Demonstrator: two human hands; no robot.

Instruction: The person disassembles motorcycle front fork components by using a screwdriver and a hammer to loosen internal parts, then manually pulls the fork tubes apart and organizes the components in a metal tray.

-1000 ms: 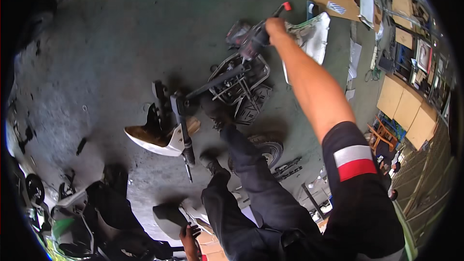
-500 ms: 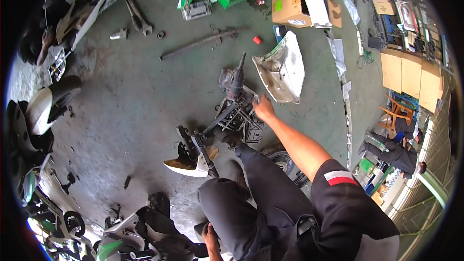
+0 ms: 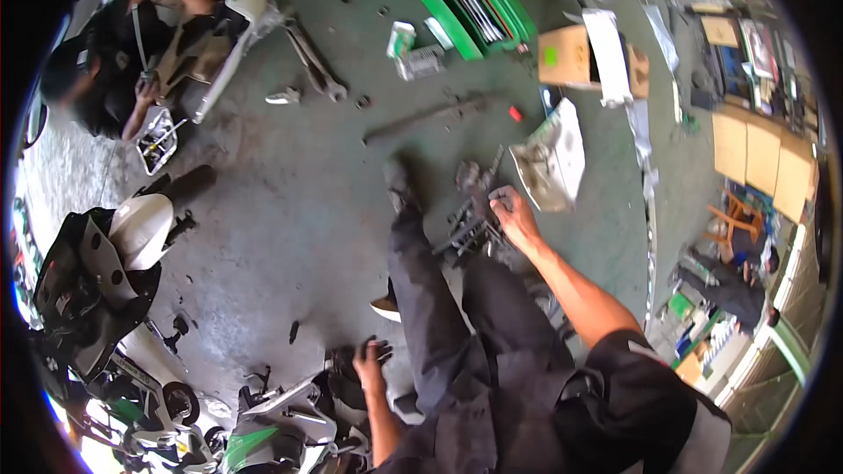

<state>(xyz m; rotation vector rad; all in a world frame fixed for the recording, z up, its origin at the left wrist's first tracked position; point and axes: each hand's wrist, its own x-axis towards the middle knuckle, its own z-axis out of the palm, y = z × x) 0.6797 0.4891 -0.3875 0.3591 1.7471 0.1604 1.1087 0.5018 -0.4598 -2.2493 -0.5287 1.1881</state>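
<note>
My right hand has its fingers curled beside a heap of dark metal motorcycle parts on the floor. Whatever may be in those fingers is too small to make out. My left hand hangs low with its fingers apart, near a motorcycle with grey and green panels; it holds nothing I can see. Right of the heap rests a white body panel, dirty on its inner side. A white curved piece shows partly behind my left leg.
A person works by a white-panelled motorcycle at far left. Wrenches, a long metal bar and a green toolbox lie ahead. A cardboard box stands at right. Another motorcycle with a white fender is at left.
My left leg has stepped forward and left. The left hand has risen from beside the leg and opened. The view has shifted left, and my right hand stays near the metal parts.
</note>
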